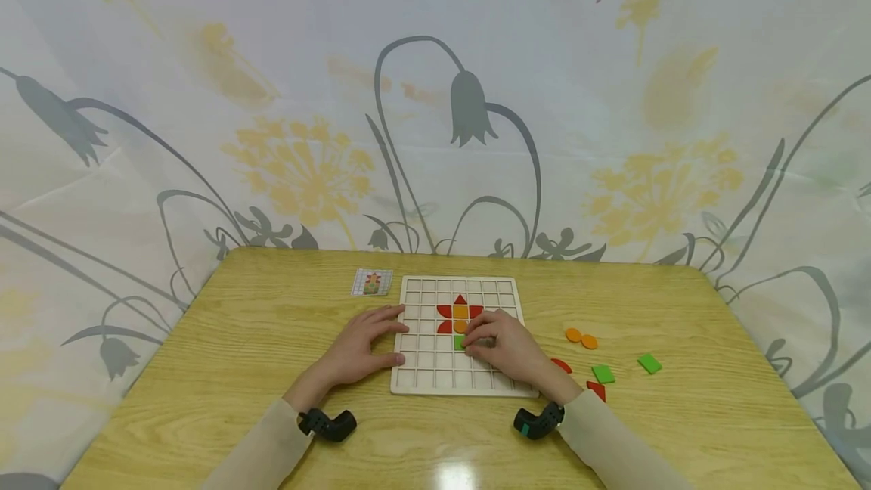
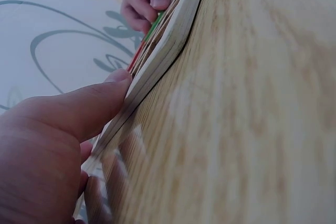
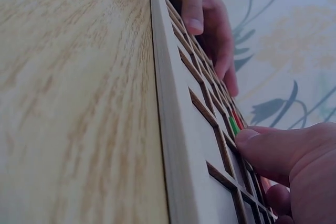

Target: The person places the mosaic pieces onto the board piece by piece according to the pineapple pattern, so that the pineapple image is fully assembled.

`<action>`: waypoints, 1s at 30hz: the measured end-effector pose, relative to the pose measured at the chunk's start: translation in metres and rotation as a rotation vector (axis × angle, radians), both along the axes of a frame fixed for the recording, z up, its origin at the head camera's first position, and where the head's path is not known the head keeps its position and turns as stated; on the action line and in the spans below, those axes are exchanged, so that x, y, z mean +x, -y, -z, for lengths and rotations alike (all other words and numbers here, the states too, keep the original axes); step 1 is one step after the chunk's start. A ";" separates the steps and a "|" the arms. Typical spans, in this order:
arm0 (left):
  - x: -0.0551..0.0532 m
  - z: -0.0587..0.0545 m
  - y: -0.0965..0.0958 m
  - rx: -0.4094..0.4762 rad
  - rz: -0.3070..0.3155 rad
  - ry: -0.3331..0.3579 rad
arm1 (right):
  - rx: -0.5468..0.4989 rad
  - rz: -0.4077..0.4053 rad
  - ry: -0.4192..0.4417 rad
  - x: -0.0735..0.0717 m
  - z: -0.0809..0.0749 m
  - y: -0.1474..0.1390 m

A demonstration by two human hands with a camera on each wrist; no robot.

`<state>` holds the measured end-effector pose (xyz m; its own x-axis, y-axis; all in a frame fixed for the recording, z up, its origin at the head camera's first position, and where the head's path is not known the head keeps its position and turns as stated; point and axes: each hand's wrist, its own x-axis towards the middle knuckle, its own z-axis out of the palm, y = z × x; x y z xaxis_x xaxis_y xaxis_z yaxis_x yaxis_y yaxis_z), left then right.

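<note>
On the table lies a white gridded board (image 1: 425, 382). A green square tile (image 1: 459, 342) is at a cell below an orange circle (image 1: 460, 326) and an orange square (image 1: 460, 311), with red pieces (image 1: 444, 311) around them. My right hand (image 1: 506, 346) pinches the green tile at its right side between thumb and curled fingers; in the right wrist view the thumb covers part of the green tile (image 3: 234, 125). My left hand (image 1: 361, 342) rests along the board's left edge, fingers extended, thumb (image 2: 100, 103) touching the rim. The right hand hides some cells.
A small picture card (image 1: 371, 283) lies left of the board's far corner. Right of the board are two orange circles (image 1: 581, 338), two loose green squares (image 1: 649, 364), a red rounded piece (image 1: 561, 365) and another red piece (image 1: 597, 390). A flower-patterned cloth (image 1: 435, 172) hangs behind the table.
</note>
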<state>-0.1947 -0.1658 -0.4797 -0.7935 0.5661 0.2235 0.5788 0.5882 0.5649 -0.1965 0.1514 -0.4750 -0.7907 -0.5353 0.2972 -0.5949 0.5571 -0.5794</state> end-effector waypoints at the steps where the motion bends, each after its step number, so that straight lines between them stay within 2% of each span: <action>1: 0.000 0.000 0.000 0.000 0.001 -0.001 | -0.001 -0.003 -0.003 0.000 0.000 0.000; 7: 0.000 0.001 0.000 0.000 -0.002 -0.008 | -0.052 -0.022 0.012 -0.001 -0.004 -0.003; 14: 0.001 0.000 0.000 -0.003 -0.001 0.000 | -0.148 0.026 0.114 -0.003 -0.009 -0.022; 22: 0.000 0.001 -0.001 -0.003 0.000 -0.004 | -0.183 0.154 0.162 0.002 -0.013 -0.069; 30: 0.000 0.001 -0.001 -0.008 -0.002 -0.002 | -0.114 0.328 0.120 0.010 -0.017 -0.128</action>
